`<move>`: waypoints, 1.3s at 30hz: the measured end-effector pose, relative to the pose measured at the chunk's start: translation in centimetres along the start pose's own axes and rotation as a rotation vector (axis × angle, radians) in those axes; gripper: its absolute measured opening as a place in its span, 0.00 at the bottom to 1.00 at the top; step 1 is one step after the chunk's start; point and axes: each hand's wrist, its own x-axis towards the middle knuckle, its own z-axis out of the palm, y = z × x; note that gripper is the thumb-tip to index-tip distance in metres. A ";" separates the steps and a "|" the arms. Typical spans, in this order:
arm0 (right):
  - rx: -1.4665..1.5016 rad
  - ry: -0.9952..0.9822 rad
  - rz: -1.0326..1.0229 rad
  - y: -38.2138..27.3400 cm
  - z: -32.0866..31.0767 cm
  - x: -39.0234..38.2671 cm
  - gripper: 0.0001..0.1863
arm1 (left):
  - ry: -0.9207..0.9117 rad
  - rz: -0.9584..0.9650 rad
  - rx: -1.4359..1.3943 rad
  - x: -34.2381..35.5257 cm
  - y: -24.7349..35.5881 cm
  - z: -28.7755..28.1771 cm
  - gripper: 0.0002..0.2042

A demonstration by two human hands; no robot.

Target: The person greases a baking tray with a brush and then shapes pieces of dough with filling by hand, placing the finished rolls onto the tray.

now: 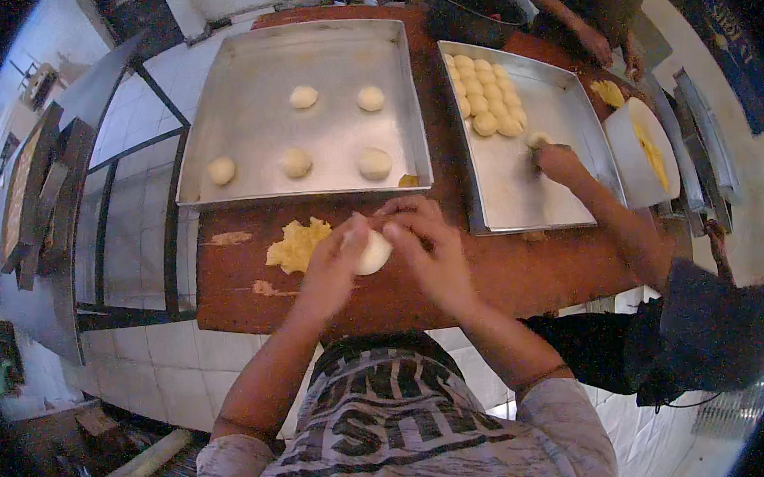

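A smooth white dough ball (373, 255) sits between my two hands, just above the near part of the brown table. My left hand (335, 264) is closed around its left side, thumb up along it. Curled fingers of my right hand (427, 244) press on its upper right side; part of the ball is hidden by them. Beside my left hand lies a ragged yellow lump of soft filling or dough (296, 244). Beyond my hands stands a large metal tray (237, 62) with several round dough balls (297, 163) spaced apart in it.
To the right, a second metal tray (565, 199) holds tightly packed dough balls (485, 98); a co-worker's hand (558, 164) reaches into it. A white tub (637, 154) with yellow contents stands farther right. Another person's hand (597, 49) is at the far right, near a black basin (472, 11).
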 end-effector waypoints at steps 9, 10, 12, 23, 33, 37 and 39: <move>-0.230 -0.418 -0.301 -1.9 2.1 -0.2 0.08 | -0.295 0.021 -0.273 1.4 1.7 -5.2 0.41; -0.069 -0.324 -0.162 -1.9 2.3 0.4 0.07 | -0.289 0.065 -0.474 1.6 1.9 -5.1 0.43; 0.243 -0.240 0.051 -1.9 2.9 1.6 0.06 | -0.256 0.190 -0.872 1.9 2.0 -4.9 0.48; 0.228 -0.269 0.359 -0.1 7.1 4.8 0.16 | 0.425 0.197 -0.026 2.5 -1.9 -6.4 0.14; -0.178 -0.121 -0.614 -1.7 10.2 12.1 0.25 | 0.351 0.571 0.644 6.1 1.0 -12.9 0.25; 0.180 0.296 -0.500 1.8 13.9 20.9 0.25 | 0.641 0.611 0.560 8.1 2.6 -17.3 0.23; -0.147 0.451 -0.578 4.1 16.2 25.5 0.28 | 0.674 0.562 0.607 8.9 2.7 -19.5 0.21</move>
